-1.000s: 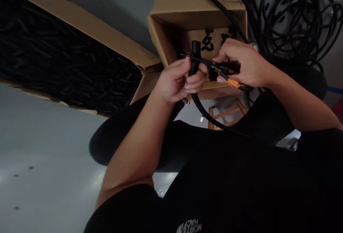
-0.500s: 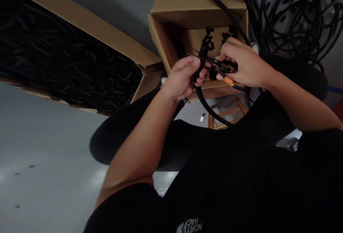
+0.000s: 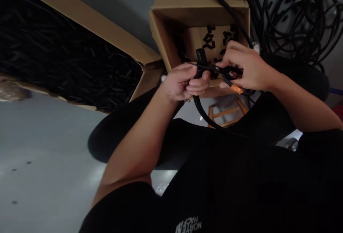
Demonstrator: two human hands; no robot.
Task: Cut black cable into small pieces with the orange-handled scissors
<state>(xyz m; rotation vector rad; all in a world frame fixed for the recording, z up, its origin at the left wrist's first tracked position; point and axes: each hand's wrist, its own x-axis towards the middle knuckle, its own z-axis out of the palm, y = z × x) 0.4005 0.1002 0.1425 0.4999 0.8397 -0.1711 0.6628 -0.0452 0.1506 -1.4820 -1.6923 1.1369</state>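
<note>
My left hand [image 3: 186,80] is closed around a black corrugated tube [image 3: 200,55], close to its upper end. From below that hand the tube curves down toward my lap. My right hand [image 3: 245,65] grips black-handled scissors [image 3: 217,69], with an orange band [image 3: 237,89] wrapped near the handle. The scissor blades lie across the tube right by my left thumb; whether they bite into it I cannot tell. Both hands are over a cardboard box [image 3: 184,1] with several short black tube pieces [image 3: 208,38] on its bottom.
A long cardboard box [image 3: 107,35] full of black pieces stands at the left. Coiled black tubing [image 3: 292,22] lies on the floor at the right. Below my hands is a wooden stool [image 3: 226,113]. Crumpled clear plastic [image 3: 12,91] lies beyond the long box.
Both hands have shifted slightly down in the view. More of the tube's end now stands above my left hand, and my left fingers have curled further round it.
</note>
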